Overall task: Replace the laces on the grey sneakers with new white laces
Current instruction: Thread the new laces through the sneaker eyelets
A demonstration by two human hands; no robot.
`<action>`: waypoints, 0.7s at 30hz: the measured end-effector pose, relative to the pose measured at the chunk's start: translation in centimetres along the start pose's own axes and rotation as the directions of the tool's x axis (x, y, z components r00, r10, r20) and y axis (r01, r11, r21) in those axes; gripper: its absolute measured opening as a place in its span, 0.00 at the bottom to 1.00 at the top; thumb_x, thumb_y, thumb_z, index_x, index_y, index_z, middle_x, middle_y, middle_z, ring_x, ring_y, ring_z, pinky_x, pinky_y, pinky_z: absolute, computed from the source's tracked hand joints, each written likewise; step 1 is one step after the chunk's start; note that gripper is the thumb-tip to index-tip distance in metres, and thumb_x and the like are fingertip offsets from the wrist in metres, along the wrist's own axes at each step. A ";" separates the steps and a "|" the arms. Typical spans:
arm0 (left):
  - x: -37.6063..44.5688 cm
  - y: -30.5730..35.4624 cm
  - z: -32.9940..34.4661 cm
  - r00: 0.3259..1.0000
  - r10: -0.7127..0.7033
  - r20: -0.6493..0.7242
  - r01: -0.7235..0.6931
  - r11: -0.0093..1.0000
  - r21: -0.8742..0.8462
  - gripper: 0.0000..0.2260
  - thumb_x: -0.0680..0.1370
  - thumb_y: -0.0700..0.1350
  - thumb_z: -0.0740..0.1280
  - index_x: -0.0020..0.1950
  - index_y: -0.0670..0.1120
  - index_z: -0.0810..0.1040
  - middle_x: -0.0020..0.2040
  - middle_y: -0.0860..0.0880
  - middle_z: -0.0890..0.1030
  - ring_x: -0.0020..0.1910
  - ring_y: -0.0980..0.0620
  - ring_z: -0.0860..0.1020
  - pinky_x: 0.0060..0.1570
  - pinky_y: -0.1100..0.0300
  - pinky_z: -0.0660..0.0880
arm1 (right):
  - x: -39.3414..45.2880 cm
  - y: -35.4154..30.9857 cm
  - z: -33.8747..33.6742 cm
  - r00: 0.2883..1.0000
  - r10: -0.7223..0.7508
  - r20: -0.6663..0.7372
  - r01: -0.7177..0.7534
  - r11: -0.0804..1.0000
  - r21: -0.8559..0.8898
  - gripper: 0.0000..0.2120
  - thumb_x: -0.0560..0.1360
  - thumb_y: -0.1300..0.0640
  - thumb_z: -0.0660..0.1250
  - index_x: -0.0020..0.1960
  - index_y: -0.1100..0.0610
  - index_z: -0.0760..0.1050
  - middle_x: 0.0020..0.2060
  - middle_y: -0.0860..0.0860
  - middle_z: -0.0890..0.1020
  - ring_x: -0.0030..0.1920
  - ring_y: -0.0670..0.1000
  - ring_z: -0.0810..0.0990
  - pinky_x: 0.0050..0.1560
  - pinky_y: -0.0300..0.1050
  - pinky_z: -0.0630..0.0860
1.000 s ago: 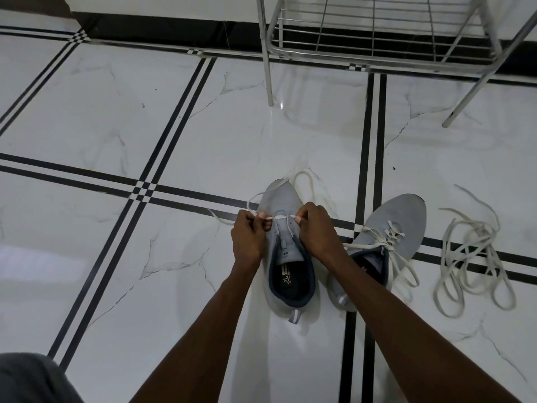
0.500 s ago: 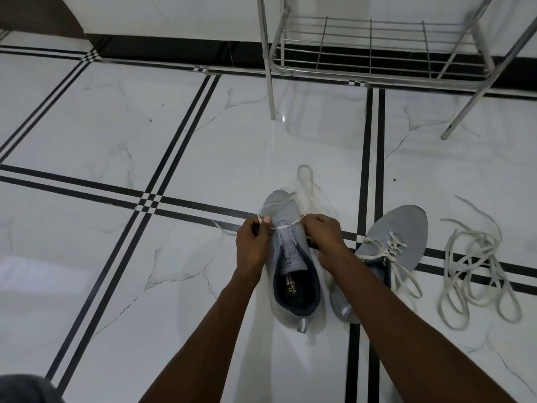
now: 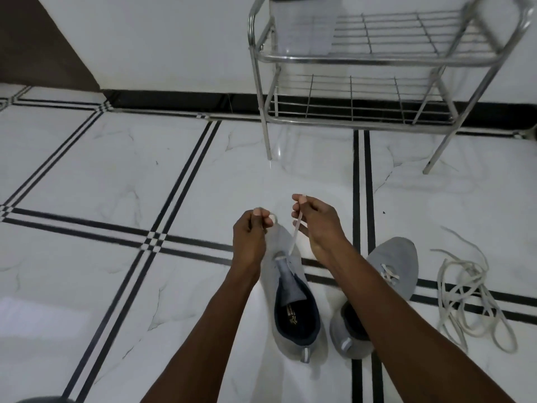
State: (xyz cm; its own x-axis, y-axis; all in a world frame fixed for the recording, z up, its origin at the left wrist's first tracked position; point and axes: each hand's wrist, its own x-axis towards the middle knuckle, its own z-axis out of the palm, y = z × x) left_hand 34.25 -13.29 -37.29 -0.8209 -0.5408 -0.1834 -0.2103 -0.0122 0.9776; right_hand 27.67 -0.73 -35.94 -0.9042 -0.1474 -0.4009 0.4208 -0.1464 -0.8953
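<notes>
Two grey sneakers stand on the tiled floor with their toes pointing away from me. The left sneaker (image 3: 293, 312) has a white lace (image 3: 295, 238) threaded through its front eyelets. My left hand (image 3: 251, 237) pinches one end of that lace above the toe. My right hand (image 3: 316, 221) pinches the other end and holds it up taut. The right sneaker (image 3: 398, 266) is laced in white and is partly hidden behind my right forearm.
A loose pile of off-white laces (image 3: 476, 298) lies on the floor to the right of the sneakers. A metal wire shoe rack (image 3: 348, 117) stands against the wall ahead, with a pale container (image 3: 303, 27) on its upper shelf.
Both hands have risen from the shoe's eyelets, pulling the lace ends up and forward. The camera has tilted up, showing more of the rack.
</notes>
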 end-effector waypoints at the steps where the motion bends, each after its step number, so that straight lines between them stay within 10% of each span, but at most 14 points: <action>1: 0.4 1.5 0.1 0.999 0.032 0.010 -0.032 0.999 -0.005 0.15 0.87 0.47 0.57 0.51 0.41 0.81 0.42 0.49 0.82 0.43 0.57 0.79 0.52 0.59 0.77 | 0.0 -1.4 0.4 0.999 -0.040 0.012 0.040 0.999 -0.014 0.10 0.83 0.57 0.63 0.55 0.58 0.82 0.40 0.50 0.82 0.44 0.49 0.80 0.59 0.52 0.79; 15: 2.4 22.2 0.2 0.900 0.433 0.044 -0.430 0.900 -0.075 0.10 0.86 0.42 0.61 0.53 0.45 0.83 0.42 0.55 0.85 0.43 0.60 0.82 0.42 0.69 0.76 | -3.0 -19.4 6.6 0.856 -0.492 0.158 0.497 0.868 0.003 0.09 0.82 0.53 0.65 0.54 0.54 0.83 0.42 0.54 0.85 0.40 0.46 0.81 0.50 0.45 0.80; 21: 2.5 25.2 0.8 0.863 0.504 -0.013 -0.503 0.859 -0.098 0.10 0.85 0.48 0.63 0.53 0.49 0.84 0.45 0.51 0.86 0.48 0.54 0.84 0.52 0.55 0.80 | -4.2 -22.7 7.4 0.814 -0.555 0.168 0.555 0.830 0.052 0.08 0.81 0.54 0.67 0.52 0.52 0.85 0.40 0.54 0.85 0.39 0.46 0.80 0.43 0.41 0.77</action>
State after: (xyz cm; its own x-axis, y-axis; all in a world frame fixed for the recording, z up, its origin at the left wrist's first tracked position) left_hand 26.53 -14.29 -13.23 -0.8080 -0.4840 0.3360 0.2844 0.1791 0.9418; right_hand 22.45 -4.04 -12.53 -0.9578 -0.2033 0.2034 -0.1491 -0.2540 -0.9556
